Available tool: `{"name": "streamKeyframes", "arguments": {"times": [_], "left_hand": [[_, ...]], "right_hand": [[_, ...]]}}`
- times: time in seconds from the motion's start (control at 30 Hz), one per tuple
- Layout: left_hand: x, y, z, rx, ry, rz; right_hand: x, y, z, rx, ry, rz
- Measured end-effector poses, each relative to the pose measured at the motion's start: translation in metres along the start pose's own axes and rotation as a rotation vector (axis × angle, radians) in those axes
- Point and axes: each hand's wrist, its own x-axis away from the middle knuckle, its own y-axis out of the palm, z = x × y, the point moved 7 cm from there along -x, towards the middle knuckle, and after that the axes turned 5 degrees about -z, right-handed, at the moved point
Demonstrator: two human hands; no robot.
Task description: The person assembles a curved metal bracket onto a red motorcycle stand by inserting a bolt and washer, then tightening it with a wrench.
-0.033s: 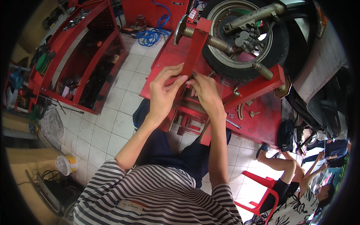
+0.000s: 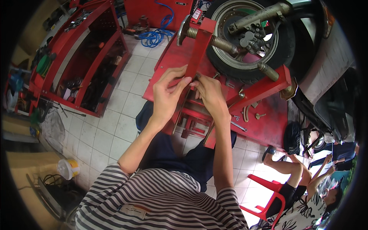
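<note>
My left hand [image 2: 167, 94] and my right hand [image 2: 211, 96] are close together at the lower part of a red clamp post [image 2: 197, 53]. Thumb and fingers of each are pinched, their tips almost meeting. Whatever small thing may be between them is hidden. Through the top of the post runs a thick threaded screw [image 2: 224, 45] with a round metal handwheel [image 2: 184, 30] on its left end. Just beyond stands a motorcycle wheel [image 2: 281, 57] with its tyre. A second red clamp arm [image 2: 264, 88] with its own screw lies to the right.
The red lift platform [image 2: 268, 124] carries a wrench [image 2: 239, 127], a bolt [image 2: 260, 115] and a curved metal piece [image 2: 246, 114]. A red tool cart [image 2: 76, 92] stands left, a blue hose [image 2: 151, 39] behind it. At lower right a person sits by a red plastic chair [image 2: 268, 209].
</note>
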Motion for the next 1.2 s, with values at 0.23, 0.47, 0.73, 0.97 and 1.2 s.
{"name": "streamKeyframes", "arguments": {"times": [0.23, 0.47, 0.73, 0.97, 1.2], "left_hand": [[0.001, 0.009, -0.005, -0.003, 0.128, -0.046], [0.009, 0.024, -0.013, -0.137, 0.121, -0.003], [0.010, 0.023, -0.034, -0.331, 0.376, 0.095], [0.011, 0.030, -0.021, -0.330, 0.385, 0.092], [0.008, 0.028, -0.020, -0.234, 0.205, 0.108]], "right_hand": [[0.022, 0.009, 0.008, -0.066, 0.068, 0.052], [0.105, 0.002, 0.001, -0.087, 0.122, 0.198], [0.249, -0.029, 0.059, -0.246, 0.293, 0.698], [0.305, -0.058, 0.111, -0.063, 0.557, 0.854], [0.284, -0.085, 0.123, 0.240, 0.573, 0.842]]}}
